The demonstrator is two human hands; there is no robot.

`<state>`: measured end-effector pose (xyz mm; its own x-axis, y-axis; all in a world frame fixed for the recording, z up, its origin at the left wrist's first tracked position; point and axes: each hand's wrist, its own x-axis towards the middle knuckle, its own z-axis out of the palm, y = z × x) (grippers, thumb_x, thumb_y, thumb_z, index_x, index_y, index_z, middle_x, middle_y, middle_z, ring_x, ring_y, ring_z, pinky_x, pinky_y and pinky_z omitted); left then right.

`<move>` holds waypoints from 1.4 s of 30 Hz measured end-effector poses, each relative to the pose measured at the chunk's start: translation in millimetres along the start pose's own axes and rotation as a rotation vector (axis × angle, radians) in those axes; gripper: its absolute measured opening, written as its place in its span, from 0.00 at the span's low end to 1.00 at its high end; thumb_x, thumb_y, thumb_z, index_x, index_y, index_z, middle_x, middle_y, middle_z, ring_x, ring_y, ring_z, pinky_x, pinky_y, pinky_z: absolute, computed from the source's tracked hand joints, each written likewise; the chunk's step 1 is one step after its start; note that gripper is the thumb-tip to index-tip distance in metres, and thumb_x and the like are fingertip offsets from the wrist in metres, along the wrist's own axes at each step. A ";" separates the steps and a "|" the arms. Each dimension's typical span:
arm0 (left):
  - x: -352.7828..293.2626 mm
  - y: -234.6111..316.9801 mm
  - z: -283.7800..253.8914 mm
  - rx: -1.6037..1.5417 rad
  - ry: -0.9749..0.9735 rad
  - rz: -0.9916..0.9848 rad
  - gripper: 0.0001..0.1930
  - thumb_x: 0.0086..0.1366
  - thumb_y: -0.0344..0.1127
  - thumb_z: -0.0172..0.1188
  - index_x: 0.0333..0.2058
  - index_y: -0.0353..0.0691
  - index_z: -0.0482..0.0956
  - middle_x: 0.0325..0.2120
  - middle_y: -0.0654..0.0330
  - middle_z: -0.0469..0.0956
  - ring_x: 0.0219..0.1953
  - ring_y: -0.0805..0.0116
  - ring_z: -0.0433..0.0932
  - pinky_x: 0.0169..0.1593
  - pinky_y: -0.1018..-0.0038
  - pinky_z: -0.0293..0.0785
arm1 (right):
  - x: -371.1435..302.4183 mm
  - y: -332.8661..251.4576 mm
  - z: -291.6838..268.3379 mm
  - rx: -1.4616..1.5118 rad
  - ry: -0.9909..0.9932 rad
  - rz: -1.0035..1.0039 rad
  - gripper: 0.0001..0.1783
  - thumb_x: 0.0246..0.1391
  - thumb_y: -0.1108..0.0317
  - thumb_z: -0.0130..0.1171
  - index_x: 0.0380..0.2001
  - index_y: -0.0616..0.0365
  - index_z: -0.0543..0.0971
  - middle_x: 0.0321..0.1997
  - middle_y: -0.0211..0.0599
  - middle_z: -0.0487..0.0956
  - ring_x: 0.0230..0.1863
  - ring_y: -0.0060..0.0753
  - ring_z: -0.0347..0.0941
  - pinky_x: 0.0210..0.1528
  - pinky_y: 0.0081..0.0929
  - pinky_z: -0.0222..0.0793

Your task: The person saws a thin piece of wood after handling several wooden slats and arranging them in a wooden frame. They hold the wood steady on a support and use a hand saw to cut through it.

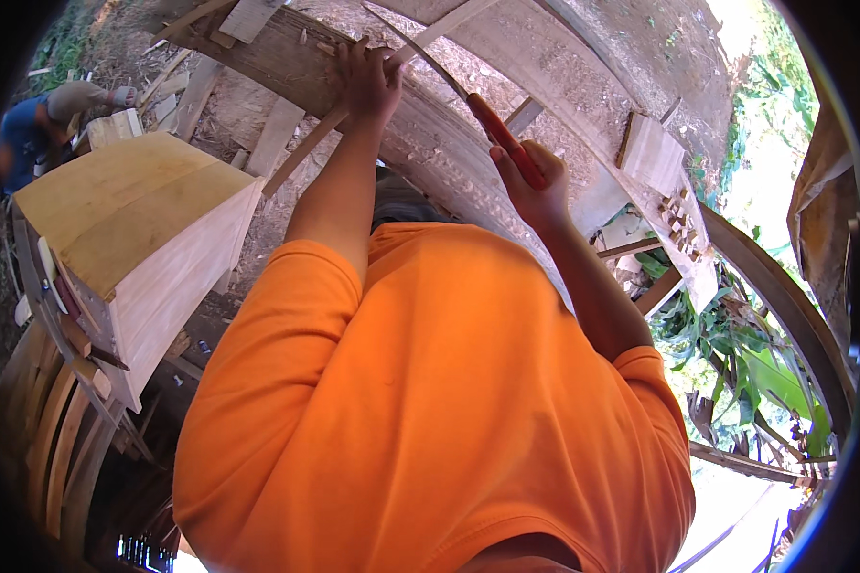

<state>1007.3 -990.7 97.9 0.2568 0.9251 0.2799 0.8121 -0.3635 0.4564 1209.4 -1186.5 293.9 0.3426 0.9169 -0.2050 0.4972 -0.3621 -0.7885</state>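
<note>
My right hand [545,191] is wrapped round the orange-red handle of a handsaw [503,136]. The saw's narrow blade reaches up and left, crossing a thin wooden strip [449,19] just right of my left hand [369,84]. That left hand grips the strip and bears down on it over a thick weathered plank [282,55]. The strip slants from beside a wooden box at the left up to the top edge. How deep the blade sits in the wood, if at all, cannot be made out.
The pale wooden box [177,282] stands close on my left. At right, a board [674,224] carries a pile of small wood blocks [678,222]. Offcuts and shavings litter the ground. Another person [31,138] in blue is at the far left. Green plants [764,372] grow at right.
</note>
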 end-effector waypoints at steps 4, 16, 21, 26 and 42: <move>2.7 7.2 -3.2 0.039 -0.058 -0.063 0.17 0.61 0.50 0.66 0.45 0.54 0.76 0.64 0.58 0.64 0.73 0.42 0.48 0.68 0.28 0.38 | 2.3 -9.4 0.0 -0.009 0.002 -0.032 0.21 0.56 0.56 0.69 0.20 0.58 0.75 0.15 0.35 0.70 0.17 0.30 0.65 0.23 0.34 0.61; 3.3 1.7 14.0 0.104 0.007 -0.079 0.17 0.62 0.50 0.63 0.47 0.54 0.74 0.63 0.60 0.64 0.72 0.42 0.49 0.65 0.26 0.39 | -50.7 18.1 -51.6 -0.054 -0.031 0.003 0.21 0.56 0.62 0.69 0.19 0.59 0.71 0.15 0.37 0.67 0.17 0.32 0.60 0.22 0.34 0.58; 1.6 -2.2 11.9 0.088 0.010 -0.054 0.18 0.63 0.51 0.62 0.48 0.54 0.74 0.63 0.61 0.64 0.73 0.44 0.48 0.65 0.25 0.38 | -108.3 5.8 -117.4 -0.130 -0.055 0.010 0.23 0.56 0.65 0.69 0.16 0.59 0.67 0.14 0.33 0.64 0.17 0.24 0.57 0.21 0.29 0.54; 0.2 -7.3 7.2 0.064 -0.020 -0.055 0.16 0.63 0.51 0.62 0.47 0.57 0.74 0.64 0.62 0.63 0.74 0.44 0.46 0.65 0.23 0.37 | -116.6 8.2 -134.6 -0.065 -0.009 0.062 0.24 0.58 0.62 0.67 0.16 0.59 0.67 0.14 0.28 0.64 0.18 0.18 0.57 0.21 0.26 0.53; 6.1 15.3 -5.5 0.211 -0.224 -0.083 0.22 0.70 0.58 0.49 0.55 0.55 0.72 0.70 0.54 0.51 0.74 0.38 0.37 0.64 0.21 0.39 | -7.2 30.8 -30.3 -0.042 -0.040 -0.089 0.18 0.60 0.61 0.67 0.22 0.59 0.75 0.17 0.25 0.65 0.21 0.16 0.58 0.23 0.24 0.55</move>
<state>1018.4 -991.3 111.2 0.2754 0.9603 0.0456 0.9199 -0.2770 0.2777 1246.4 -1209.3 288.7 0.2636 0.9514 -0.1591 0.5573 -0.2848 -0.7800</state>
